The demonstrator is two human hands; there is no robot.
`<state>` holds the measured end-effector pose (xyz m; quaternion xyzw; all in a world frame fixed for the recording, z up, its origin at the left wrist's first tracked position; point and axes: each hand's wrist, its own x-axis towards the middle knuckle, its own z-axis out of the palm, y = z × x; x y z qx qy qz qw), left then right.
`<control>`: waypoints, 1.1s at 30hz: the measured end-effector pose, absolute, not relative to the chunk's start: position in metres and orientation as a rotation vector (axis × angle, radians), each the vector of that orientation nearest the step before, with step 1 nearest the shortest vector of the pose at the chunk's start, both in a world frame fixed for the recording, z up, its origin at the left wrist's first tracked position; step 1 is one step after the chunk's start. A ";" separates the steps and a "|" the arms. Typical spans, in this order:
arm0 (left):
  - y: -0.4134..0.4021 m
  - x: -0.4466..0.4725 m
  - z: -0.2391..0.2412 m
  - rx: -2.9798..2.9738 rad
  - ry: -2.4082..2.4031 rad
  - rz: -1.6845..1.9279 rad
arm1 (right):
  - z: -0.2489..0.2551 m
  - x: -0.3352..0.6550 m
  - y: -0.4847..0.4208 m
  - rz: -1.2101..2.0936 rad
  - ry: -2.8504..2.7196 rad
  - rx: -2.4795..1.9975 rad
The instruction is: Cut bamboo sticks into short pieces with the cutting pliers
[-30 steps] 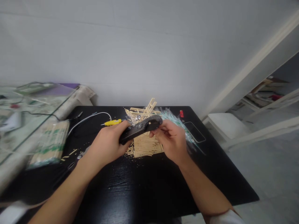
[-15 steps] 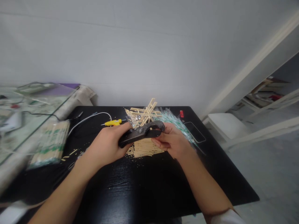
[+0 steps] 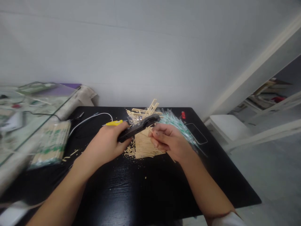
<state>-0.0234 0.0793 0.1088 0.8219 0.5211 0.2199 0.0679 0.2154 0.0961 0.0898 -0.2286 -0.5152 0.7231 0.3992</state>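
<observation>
My left hand (image 3: pixel 102 142) is wrapped round a black hand cutter (image 3: pixel 138 125) with a curved jaw, raised and tilted toward my right hand. My right hand (image 3: pixel 170 141) pinches a thin wooden stick (image 3: pixel 174 160); most of it is hidden by the fingers, with one end showing below them. Under both hands lies a flat layer of pale sticks (image 3: pixel 147 146) side by side. Short cut pieces (image 3: pixel 130 152) are scattered at its left edge. Behind the cutter stands a pile of joined stick frames (image 3: pixel 151 108).
A yellow glue gun (image 3: pixel 114 123) with a white cable lies behind my left hand. Packaged sticks (image 3: pixel 50 142) are at left, near a glass-topped table (image 3: pixel 28 125). Clear-and-green wrappers (image 3: pixel 175 121), a phone (image 3: pixel 196 133) and a red item (image 3: pixel 183 115) lie right. A white stool (image 3: pixel 225 125) stands beyond.
The cutter has come away from the stick and tilted, its jaw end moving up and left. A small cut piece now lies on the black tabletop in front. My right hand has shifted slightly.
</observation>
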 end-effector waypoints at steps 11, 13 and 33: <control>0.077 -0.019 0.109 2.415 1.545 0.806 | 0.088 0.212 0.097 1.788 -1.250 -0.581; 0.076 -0.018 0.109 2.380 1.544 0.832 | 0.089 0.210 0.097 1.745 -1.249 -0.574; 0.073 -0.037 0.119 1.476 1.179 1.473 | 0.088 0.222 0.114 1.065 -1.075 -0.810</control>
